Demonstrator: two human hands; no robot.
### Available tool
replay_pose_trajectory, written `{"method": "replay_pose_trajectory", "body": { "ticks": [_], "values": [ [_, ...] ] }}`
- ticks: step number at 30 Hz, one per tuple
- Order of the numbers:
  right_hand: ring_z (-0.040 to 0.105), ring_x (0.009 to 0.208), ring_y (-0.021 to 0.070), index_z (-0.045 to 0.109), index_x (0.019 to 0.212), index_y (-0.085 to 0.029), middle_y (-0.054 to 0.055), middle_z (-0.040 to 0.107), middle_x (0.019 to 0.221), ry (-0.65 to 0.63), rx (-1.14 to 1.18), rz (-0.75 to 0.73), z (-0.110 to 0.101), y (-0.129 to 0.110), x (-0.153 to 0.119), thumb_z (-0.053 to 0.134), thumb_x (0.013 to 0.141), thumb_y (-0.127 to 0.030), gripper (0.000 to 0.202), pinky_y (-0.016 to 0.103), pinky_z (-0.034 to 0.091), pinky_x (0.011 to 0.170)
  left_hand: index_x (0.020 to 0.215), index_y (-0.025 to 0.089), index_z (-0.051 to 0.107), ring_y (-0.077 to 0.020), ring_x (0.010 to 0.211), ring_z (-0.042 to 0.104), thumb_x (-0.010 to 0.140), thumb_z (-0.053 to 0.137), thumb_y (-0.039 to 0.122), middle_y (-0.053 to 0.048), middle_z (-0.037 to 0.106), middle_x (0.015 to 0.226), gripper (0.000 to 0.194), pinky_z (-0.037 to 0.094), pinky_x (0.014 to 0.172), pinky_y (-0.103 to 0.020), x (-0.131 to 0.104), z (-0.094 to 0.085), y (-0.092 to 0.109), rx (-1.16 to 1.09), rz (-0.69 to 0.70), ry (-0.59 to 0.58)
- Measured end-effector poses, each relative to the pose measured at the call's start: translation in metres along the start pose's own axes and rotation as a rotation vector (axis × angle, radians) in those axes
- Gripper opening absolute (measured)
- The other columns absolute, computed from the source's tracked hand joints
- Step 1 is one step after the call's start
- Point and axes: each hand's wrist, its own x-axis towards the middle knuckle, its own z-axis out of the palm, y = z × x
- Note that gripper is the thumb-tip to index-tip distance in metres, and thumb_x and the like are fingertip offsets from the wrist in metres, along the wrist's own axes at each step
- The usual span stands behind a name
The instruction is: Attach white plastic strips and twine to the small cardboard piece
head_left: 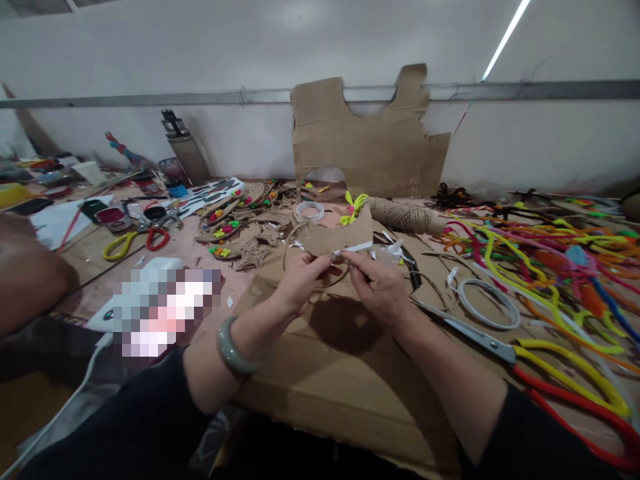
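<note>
A small piece of brown cardboard [333, 237] with a white strip [361, 247] along its lower right edge is held up in front of me. My left hand [306, 279], below a grey-green bangle [234, 348], pinches its lower edge. Fingers of my right hand [379, 285] are closed at the same edge, close to the left fingertips, near the strip's inner end. A thin brown hoop [286, 248] shows around the left fingers; whether they grip it, I cannot tell. Underneath lies a larger cardboard sheet [280, 360].
Large scissors [515, 352] and a white ring [490, 303] lie right, near colourful pipe cleaners [540, 260]. A twine roll [403, 217] and upright cut cardboard [370, 147] stand behind. Left are small scissors [120, 247], paint pots [111, 219], and another person's arm [30, 277].
</note>
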Motion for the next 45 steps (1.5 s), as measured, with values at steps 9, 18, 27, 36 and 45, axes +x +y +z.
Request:
{"method": "replay_pose_trajectory", "body": {
  "ticks": [9, 18, 27, 36, 45],
  "values": [
    [0.074, 0.078, 0.0172, 0.071, 0.115, -0.017, 0.008, 0.079, 0.097, -0.090, -0.078, -0.078, -0.002, -0.001, -0.001, 0.046, 0.092, -0.014, 0.034, 0.029, 0.059, 0.073, 0.069, 0.014, 0.069, -0.0105, 0.060, 0.061, 0.063, 0.075, 0.024, -0.002, 0.070, 0.067, 0.013, 0.048, 0.064, -0.024, -0.002, 0.003, 0.003, -0.082, -0.062, 0.024],
    [0.072, 0.072, 0.0161, 0.072, 0.100, -0.019, 0.005, 0.078, 0.086, 0.061, -0.039, -0.063, -0.003, -0.006, 0.002, 0.049, 0.092, -0.018, 0.024, 0.028, 0.055, 0.066, 0.061, 0.013, 0.068, -0.0092, 0.052, 0.057, 0.067, 0.066, 0.015, 0.000, 0.065, 0.057, 0.007, 0.044, 0.056, -0.022, 0.000, 0.003, 0.003, -0.002, -0.073, 0.078],
    [0.062, 0.068, 0.0140, 0.070, 0.086, -0.019, 0.004, 0.068, 0.075, 0.042, -0.045, -0.019, -0.009, -0.008, 0.007, 0.053, 0.093, -0.022, 0.019, 0.025, 0.047, 0.063, 0.060, 0.013, 0.072, -0.0097, 0.055, 0.061, 0.068, 0.068, 0.018, -0.003, 0.070, 0.059, 0.010, 0.046, 0.059, -0.021, -0.007, 0.007, 0.007, 0.037, -0.100, -0.013],
    [0.062, 0.070, 0.0147, 0.070, 0.085, -0.018, 0.003, 0.069, 0.076, -0.023, -0.151, -0.077, -0.009, -0.003, 0.006, 0.057, 0.093, -0.025, 0.017, 0.025, 0.042, 0.063, 0.065, 0.012, 0.073, -0.0130, 0.059, 0.063, 0.070, 0.066, 0.022, -0.005, 0.072, 0.062, 0.013, 0.051, 0.065, -0.025, -0.007, 0.004, 0.004, 0.199, -0.012, -0.019],
    [0.061, 0.065, 0.0156, 0.069, 0.082, -0.017, 0.004, 0.069, 0.074, -0.080, -0.286, -0.094, -0.012, -0.006, 0.006, 0.056, 0.094, -0.028, 0.022, 0.028, 0.034, 0.057, 0.061, 0.013, 0.069, -0.0118, 0.057, 0.061, 0.074, 0.063, 0.022, -0.004, 0.071, 0.060, 0.017, 0.048, 0.061, -0.024, -0.008, 0.002, 0.000, 0.324, 0.041, -0.012]
  ]
}}
